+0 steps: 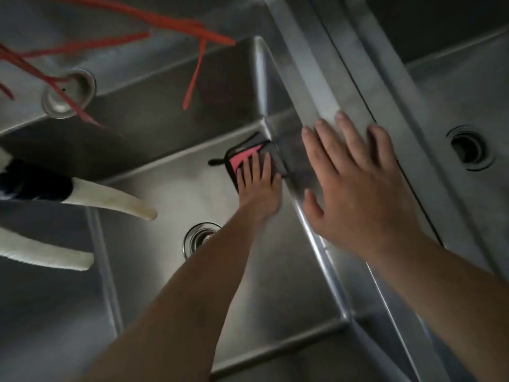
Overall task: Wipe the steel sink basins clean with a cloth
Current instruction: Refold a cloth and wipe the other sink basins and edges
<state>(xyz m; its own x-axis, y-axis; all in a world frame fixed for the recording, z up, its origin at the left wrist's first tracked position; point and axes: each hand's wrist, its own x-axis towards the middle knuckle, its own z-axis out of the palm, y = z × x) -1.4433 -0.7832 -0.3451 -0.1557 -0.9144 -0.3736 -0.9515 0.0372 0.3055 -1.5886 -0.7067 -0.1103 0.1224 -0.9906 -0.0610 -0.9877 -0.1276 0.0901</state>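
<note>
The left hand [257,177], fingers flat, presses the cloth [248,158] into the basin [154,194] corner; the right hand [355,183] rests spread on the divider [325,106]. Firm, overlapping strokes suit best.

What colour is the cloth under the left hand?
The cloth is dark grey with a pink patch and black edging, seen in the head view.

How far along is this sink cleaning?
Done: cannot tell; no steel looks plainly wiped. In hand: the left hand presses a pink-and-grey cloth into the middle steel basin's far right corner; the right hand rests on the divider. Left: seemingly the right-hand basin.
</note>
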